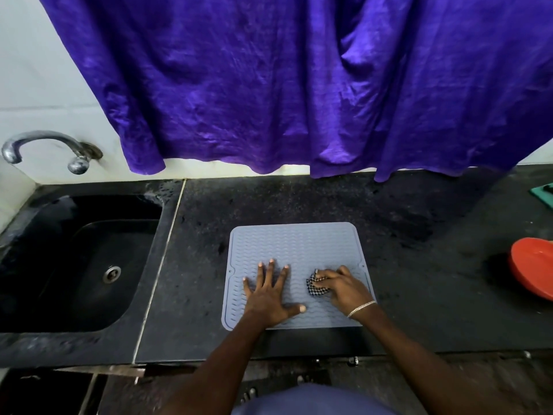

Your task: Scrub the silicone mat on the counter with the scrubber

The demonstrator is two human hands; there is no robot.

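Observation:
A grey-blue silicone mat (pixel 294 244) with a wavy ribbed surface lies flat on the dark stone counter (pixel 299 202). My left hand (pixel 269 295) rests flat on the mat's near left part, fingers spread, holding nothing. My right hand (pixel 344 287) presses on the mat's near right part, fingers closed over a dark checked scrubber (pixel 314 287). Only the scrubber's left side shows past my fingers. A silver bracelet circles my right wrist.
A black sink (pixel 77 265) with a metal drain lies left of the counter, under a chrome tap (pixel 45 145). A purple cloth (pixel 299 85) hangs over the back wall. A red bowl (pixel 532 271) and a green item (pixel 543 194) sit at the right edge.

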